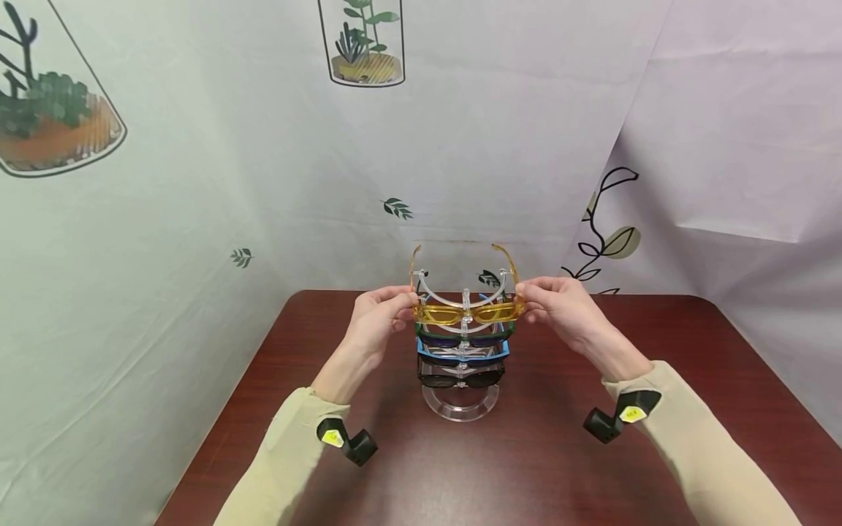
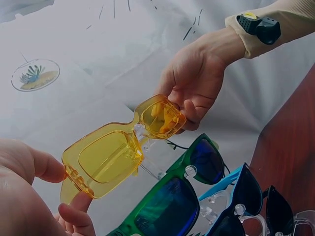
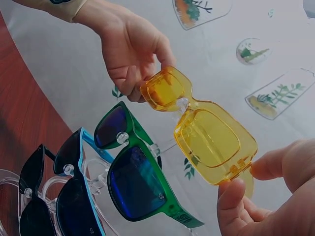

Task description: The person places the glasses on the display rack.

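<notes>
Yellow see-through sunglasses sit at the top of a clear display stand, their temples pointing back. My left hand pinches the left hinge corner between thumb and fingers. At the opposite corner, my right hand pinches the frame in the same way. In the left wrist view the bridge of the yellow sunglasses is by a clear peg of the stand; whether it bears their weight I cannot tell. Below them hang green sunglasses with blue lenses, blue sunglasses and black sunglasses.
The stand is on a dark red-brown table, near its back edge. A pale cloth printed with plants hangs behind and to the left. Each sleeve carries a small black wrist camera.
</notes>
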### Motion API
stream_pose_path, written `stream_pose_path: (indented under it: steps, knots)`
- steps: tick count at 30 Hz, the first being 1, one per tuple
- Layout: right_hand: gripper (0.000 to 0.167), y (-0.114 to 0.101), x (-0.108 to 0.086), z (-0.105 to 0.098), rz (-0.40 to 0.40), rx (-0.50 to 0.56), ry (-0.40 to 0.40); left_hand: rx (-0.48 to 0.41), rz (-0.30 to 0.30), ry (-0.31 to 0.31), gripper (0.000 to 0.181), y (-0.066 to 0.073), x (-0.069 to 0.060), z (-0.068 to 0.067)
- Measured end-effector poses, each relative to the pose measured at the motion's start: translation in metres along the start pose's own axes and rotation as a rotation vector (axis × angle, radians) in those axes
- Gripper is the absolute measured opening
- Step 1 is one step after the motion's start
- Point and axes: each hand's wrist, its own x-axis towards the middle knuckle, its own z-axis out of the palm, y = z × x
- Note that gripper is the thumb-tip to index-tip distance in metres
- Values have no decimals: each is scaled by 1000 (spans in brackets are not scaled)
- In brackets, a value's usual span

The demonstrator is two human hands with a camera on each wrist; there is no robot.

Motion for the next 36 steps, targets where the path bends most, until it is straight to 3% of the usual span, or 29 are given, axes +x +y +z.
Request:
stream_pose_path:
  steps: [17,27,36]
  knots:
    - [31,0,1,1,10,-35,11,3,3,-4,21,-1,1,-1]
    - [24,-1,0,1,6,-24,11,-24,7,-14,20,-1,1,0]
    - [32,0,-2,2,25,-89,23,4,-4,-4,25,-4,1,-3]
